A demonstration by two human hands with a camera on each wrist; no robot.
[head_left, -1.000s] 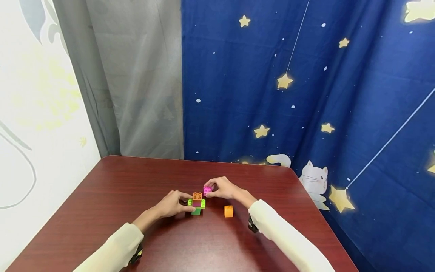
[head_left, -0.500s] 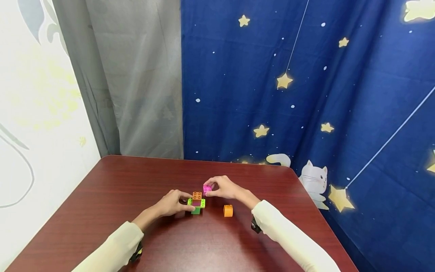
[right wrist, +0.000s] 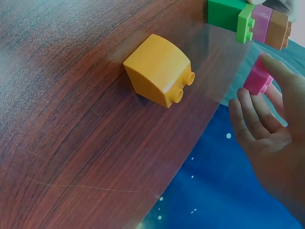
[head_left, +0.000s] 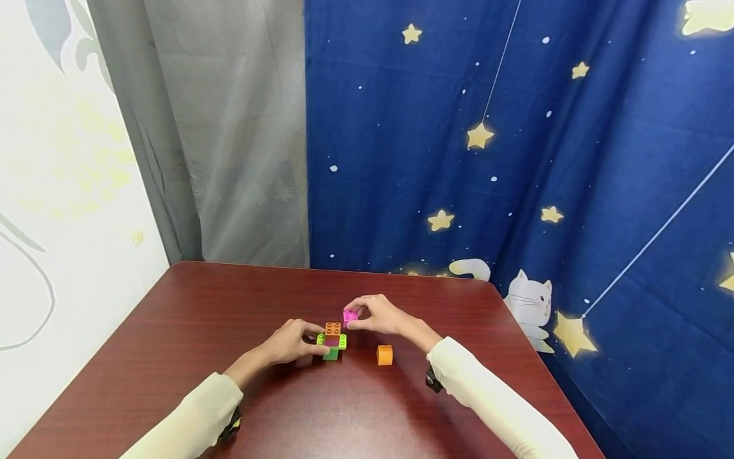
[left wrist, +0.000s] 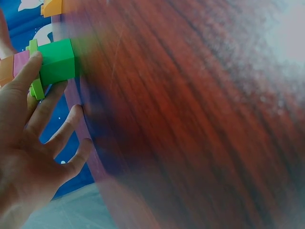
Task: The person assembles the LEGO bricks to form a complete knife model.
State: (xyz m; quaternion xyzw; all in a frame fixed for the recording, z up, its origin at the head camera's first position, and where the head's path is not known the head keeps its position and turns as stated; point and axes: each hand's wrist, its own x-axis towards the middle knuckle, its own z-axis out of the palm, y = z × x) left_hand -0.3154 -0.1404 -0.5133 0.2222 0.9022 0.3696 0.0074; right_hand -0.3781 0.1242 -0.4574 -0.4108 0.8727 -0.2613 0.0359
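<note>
A small brick stack stands on the table in front of me. It has a green brick [left wrist: 58, 61] at the bottom, a lime plate [right wrist: 245, 24] wider than it, a purple-pink brick [head_left: 331, 342], and a brown-orange brick [head_left: 332, 329] on top. My left hand [head_left: 288, 342] grips this stack from the left, thumb on the near side. To the stack's right, my right hand [head_left: 378, 315] pinches a bright pink studded brick [right wrist: 258, 76] between thumb and fingers. In the right wrist view that brick is apart from the stack and appears raised.
A yellow-orange brick with a curved side [right wrist: 157, 69] lies alone on the table, nearer to me than the right hand. The dark red wooden table [head_left: 229, 293] ends at a blue star-patterned curtain [head_left: 390, 159] and a grey curtain [head_left: 246, 159].
My right wrist and sleeve have shifted slightly to the right, while the pink brick stays pinched beside the stack. The left hand keeps its grip on the stack.
</note>
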